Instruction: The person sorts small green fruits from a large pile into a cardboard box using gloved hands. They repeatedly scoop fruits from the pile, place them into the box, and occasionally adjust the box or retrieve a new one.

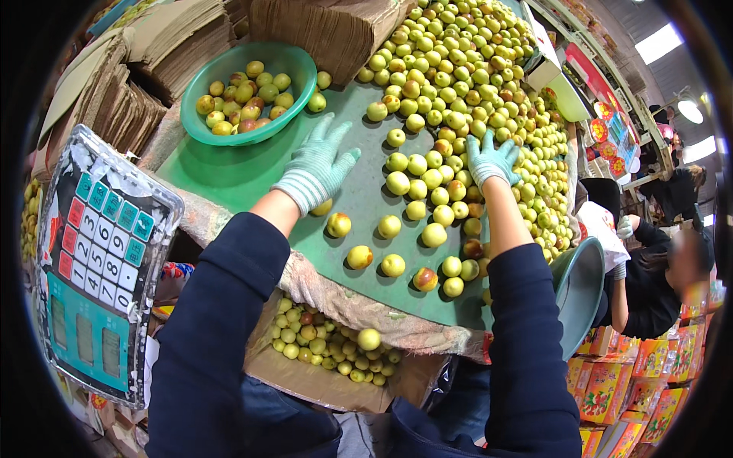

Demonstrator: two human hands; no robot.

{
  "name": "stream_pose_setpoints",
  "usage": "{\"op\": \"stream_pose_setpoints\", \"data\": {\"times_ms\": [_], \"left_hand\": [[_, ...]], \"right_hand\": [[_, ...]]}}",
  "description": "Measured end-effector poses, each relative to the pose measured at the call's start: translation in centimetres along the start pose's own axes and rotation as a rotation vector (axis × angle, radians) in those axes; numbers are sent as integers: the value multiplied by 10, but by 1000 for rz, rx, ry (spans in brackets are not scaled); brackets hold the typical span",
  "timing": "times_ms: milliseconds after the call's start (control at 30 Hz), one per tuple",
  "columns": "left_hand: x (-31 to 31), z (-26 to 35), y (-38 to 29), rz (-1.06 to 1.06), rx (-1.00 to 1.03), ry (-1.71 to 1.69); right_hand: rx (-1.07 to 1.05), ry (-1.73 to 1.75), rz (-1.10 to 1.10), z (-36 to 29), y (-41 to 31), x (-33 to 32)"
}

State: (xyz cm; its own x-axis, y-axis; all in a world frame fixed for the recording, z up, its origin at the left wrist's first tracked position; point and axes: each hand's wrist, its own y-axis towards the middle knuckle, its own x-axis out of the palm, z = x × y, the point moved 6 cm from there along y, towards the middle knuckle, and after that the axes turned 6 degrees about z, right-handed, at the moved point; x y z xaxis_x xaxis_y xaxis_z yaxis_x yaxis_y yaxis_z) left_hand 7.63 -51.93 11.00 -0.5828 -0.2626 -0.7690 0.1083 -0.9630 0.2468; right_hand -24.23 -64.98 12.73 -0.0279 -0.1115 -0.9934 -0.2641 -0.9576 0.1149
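Both hands wear pale green knit gloves with striped cuffs. My left hand (320, 163) hovers palm down over the green tabletop (229, 177), fingers apart and nothing in them, just below a green plastic basin (249, 137) of green and reddish jujubes (245, 91). My right hand (493, 160) rests with spread fingers on the edge of a large heap of jujubes (452, 74). Between the hands, loose jujubes (397, 183) lie scattered on the table. Below the table's near edge, a cardboard box (320, 383) holds more jujubes; one jujube (369, 339) shows above the others.
A scale's keypad panel (103, 252) stands at the left. Stacks of brown cardboard (309, 34) lie behind the basin. A towel (343, 297) pads the near edge. At the right are a blue-green tub (581, 292), a gloved co-worker (647, 275) and printed cartons (607, 383).
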Motion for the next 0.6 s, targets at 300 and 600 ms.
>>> {"op": "stream_pose_setpoints", "data": {"times_ms": [300,600], "left_hand": [[12,9,-17,-220,78,-110],[16,11,-10,-186,144,-144]], "right_hand": [[-644,-70,-343,-19,-200,-45],[-719,211,231,-83,-63,-25]]}}
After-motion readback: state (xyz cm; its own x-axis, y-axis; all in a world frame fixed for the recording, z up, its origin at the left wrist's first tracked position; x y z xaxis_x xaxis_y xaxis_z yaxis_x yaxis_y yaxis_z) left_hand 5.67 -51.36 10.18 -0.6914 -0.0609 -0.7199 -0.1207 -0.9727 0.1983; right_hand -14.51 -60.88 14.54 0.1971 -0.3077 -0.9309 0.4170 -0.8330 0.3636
